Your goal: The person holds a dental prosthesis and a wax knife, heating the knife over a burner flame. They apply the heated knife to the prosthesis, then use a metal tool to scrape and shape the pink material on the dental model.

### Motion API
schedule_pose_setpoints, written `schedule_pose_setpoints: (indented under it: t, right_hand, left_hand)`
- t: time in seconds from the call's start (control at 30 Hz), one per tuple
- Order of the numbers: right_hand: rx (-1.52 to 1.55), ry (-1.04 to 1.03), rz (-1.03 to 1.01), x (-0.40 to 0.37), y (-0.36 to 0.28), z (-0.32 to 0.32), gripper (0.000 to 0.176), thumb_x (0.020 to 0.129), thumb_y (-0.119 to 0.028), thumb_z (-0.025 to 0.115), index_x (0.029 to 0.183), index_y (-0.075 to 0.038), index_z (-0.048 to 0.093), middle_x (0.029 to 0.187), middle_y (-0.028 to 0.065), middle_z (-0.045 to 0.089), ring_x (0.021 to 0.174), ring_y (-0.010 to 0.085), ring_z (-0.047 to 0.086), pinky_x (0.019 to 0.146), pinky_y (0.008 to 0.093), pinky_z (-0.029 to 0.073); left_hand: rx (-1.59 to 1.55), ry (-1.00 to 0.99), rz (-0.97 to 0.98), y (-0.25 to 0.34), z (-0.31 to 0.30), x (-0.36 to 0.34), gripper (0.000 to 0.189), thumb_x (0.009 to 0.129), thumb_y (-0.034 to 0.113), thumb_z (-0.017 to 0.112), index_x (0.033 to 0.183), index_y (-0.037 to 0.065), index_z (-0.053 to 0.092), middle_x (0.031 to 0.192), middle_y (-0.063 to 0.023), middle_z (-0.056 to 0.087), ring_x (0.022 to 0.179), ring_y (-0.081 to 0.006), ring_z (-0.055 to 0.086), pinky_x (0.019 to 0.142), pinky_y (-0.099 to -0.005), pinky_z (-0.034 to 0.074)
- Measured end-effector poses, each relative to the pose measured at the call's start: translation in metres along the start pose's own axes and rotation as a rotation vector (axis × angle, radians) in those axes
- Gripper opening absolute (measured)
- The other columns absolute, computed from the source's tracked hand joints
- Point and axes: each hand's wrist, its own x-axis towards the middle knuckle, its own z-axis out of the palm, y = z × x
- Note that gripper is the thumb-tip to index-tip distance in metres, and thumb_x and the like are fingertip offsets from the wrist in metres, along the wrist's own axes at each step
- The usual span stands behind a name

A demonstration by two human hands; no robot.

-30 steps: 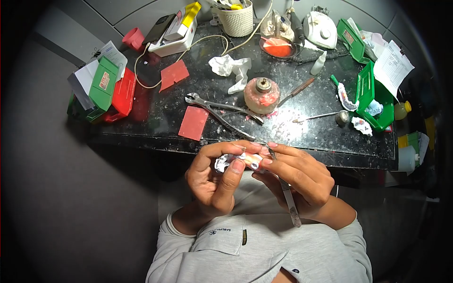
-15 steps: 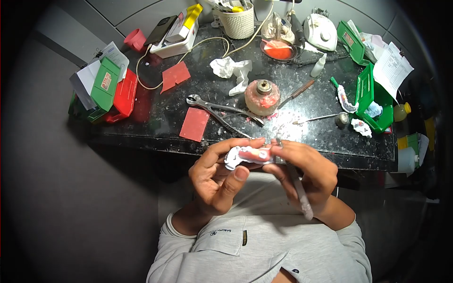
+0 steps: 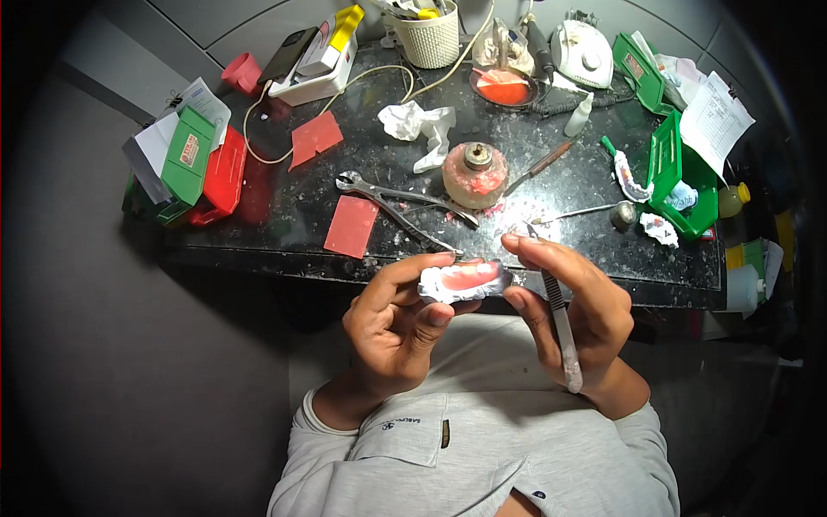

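Just in front of the table's edge, my left hand (image 3: 392,323) grips a white dental cast (image 3: 441,287) between thumb and fingers. Pink wax (image 3: 472,275) with whitish teeth lies along the cast. To the right, my right hand (image 3: 579,302) holds a metal knife-like tool (image 3: 564,336) across its fingers, the handle pointing down toward the shirt. The fingertips of my right hand stand slightly apart from the cast. The tool's tip shows near the index fingertip.
On the dark table (image 3: 293,246) are pliers (image 3: 401,196), pink wax sheets (image 3: 351,226), a glass burner (image 3: 475,181), crumpled tissue (image 3: 422,129) and a wax knife (image 3: 541,166). Green boxes (image 3: 696,202) stand right; a red and green box (image 3: 226,177) stands left.
My right hand has moved right, away from the cast, with the tool still in it. The cast has turned, showing more of its pink surface.
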Motion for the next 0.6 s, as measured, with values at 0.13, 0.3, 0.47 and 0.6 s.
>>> schedule_pose_setpoints:
  t: [0.13,0.3,0.47,0.6]
  right_hand:
    - [-0.084,-0.159,-0.191,0.005,-0.003,-0.005,0.04,0.086,-0.017,0.076,0.119,0.002,0.066,0.11,0.0158,0.072,0.113,0.034,0.067,0.101,0.0484,0.049]
    - [-0.201,-0.32,-0.279,0.003,-0.007,0.001,0.042,0.088,-0.02,0.073,0.122,0.003,0.064,0.104,0.0133,0.073,0.119,0.0334,0.064,0.112,0.058,0.034]
    - [-0.252,-0.27,-0.218,0.005,-0.008,-0.005,0.046,0.088,-0.019,0.073,0.125,0.006,0.061,0.105,0.0132,0.073,0.12,0.0344,0.063,0.111,0.0594,0.034]
    - [-0.052,-0.228,-0.23,0.002,-0.002,-0.002,0.042,0.087,-0.008,0.072,0.125,0.007,0.06,0.111,0.0175,0.072,0.117,0.0361,0.065,0.109,0.0594,0.037]
  left_hand:
    - [0.088,0.003,0.011,-0.004,-0.005,-0.003,0.045,0.097,0.019,0.066,0.128,-0.01,0.052,0.107,-0.0198,0.07,0.101,-0.0206,0.069,0.084,-0.029,0.057]
    - [0.245,0.016,0.027,-0.01,-0.01,-0.005,0.042,0.097,0.015,0.067,0.129,-0.009,0.055,0.106,-0.0157,0.071,0.097,-0.0141,0.067,0.081,-0.024,0.053]
    - [0.281,-0.021,0.095,-0.01,-0.003,0.0,0.042,0.098,0.014,0.064,0.131,-0.01,0.053,0.107,-0.0178,0.071,0.099,-0.0159,0.067,0.086,-0.0267,0.053]
    - [0.071,-0.038,0.048,-0.012,-0.006,0.001,0.042,0.099,0.01,0.06,0.134,-0.011,0.048,0.119,-0.0261,0.065,0.112,-0.0238,0.065,0.094,-0.0332,0.053]
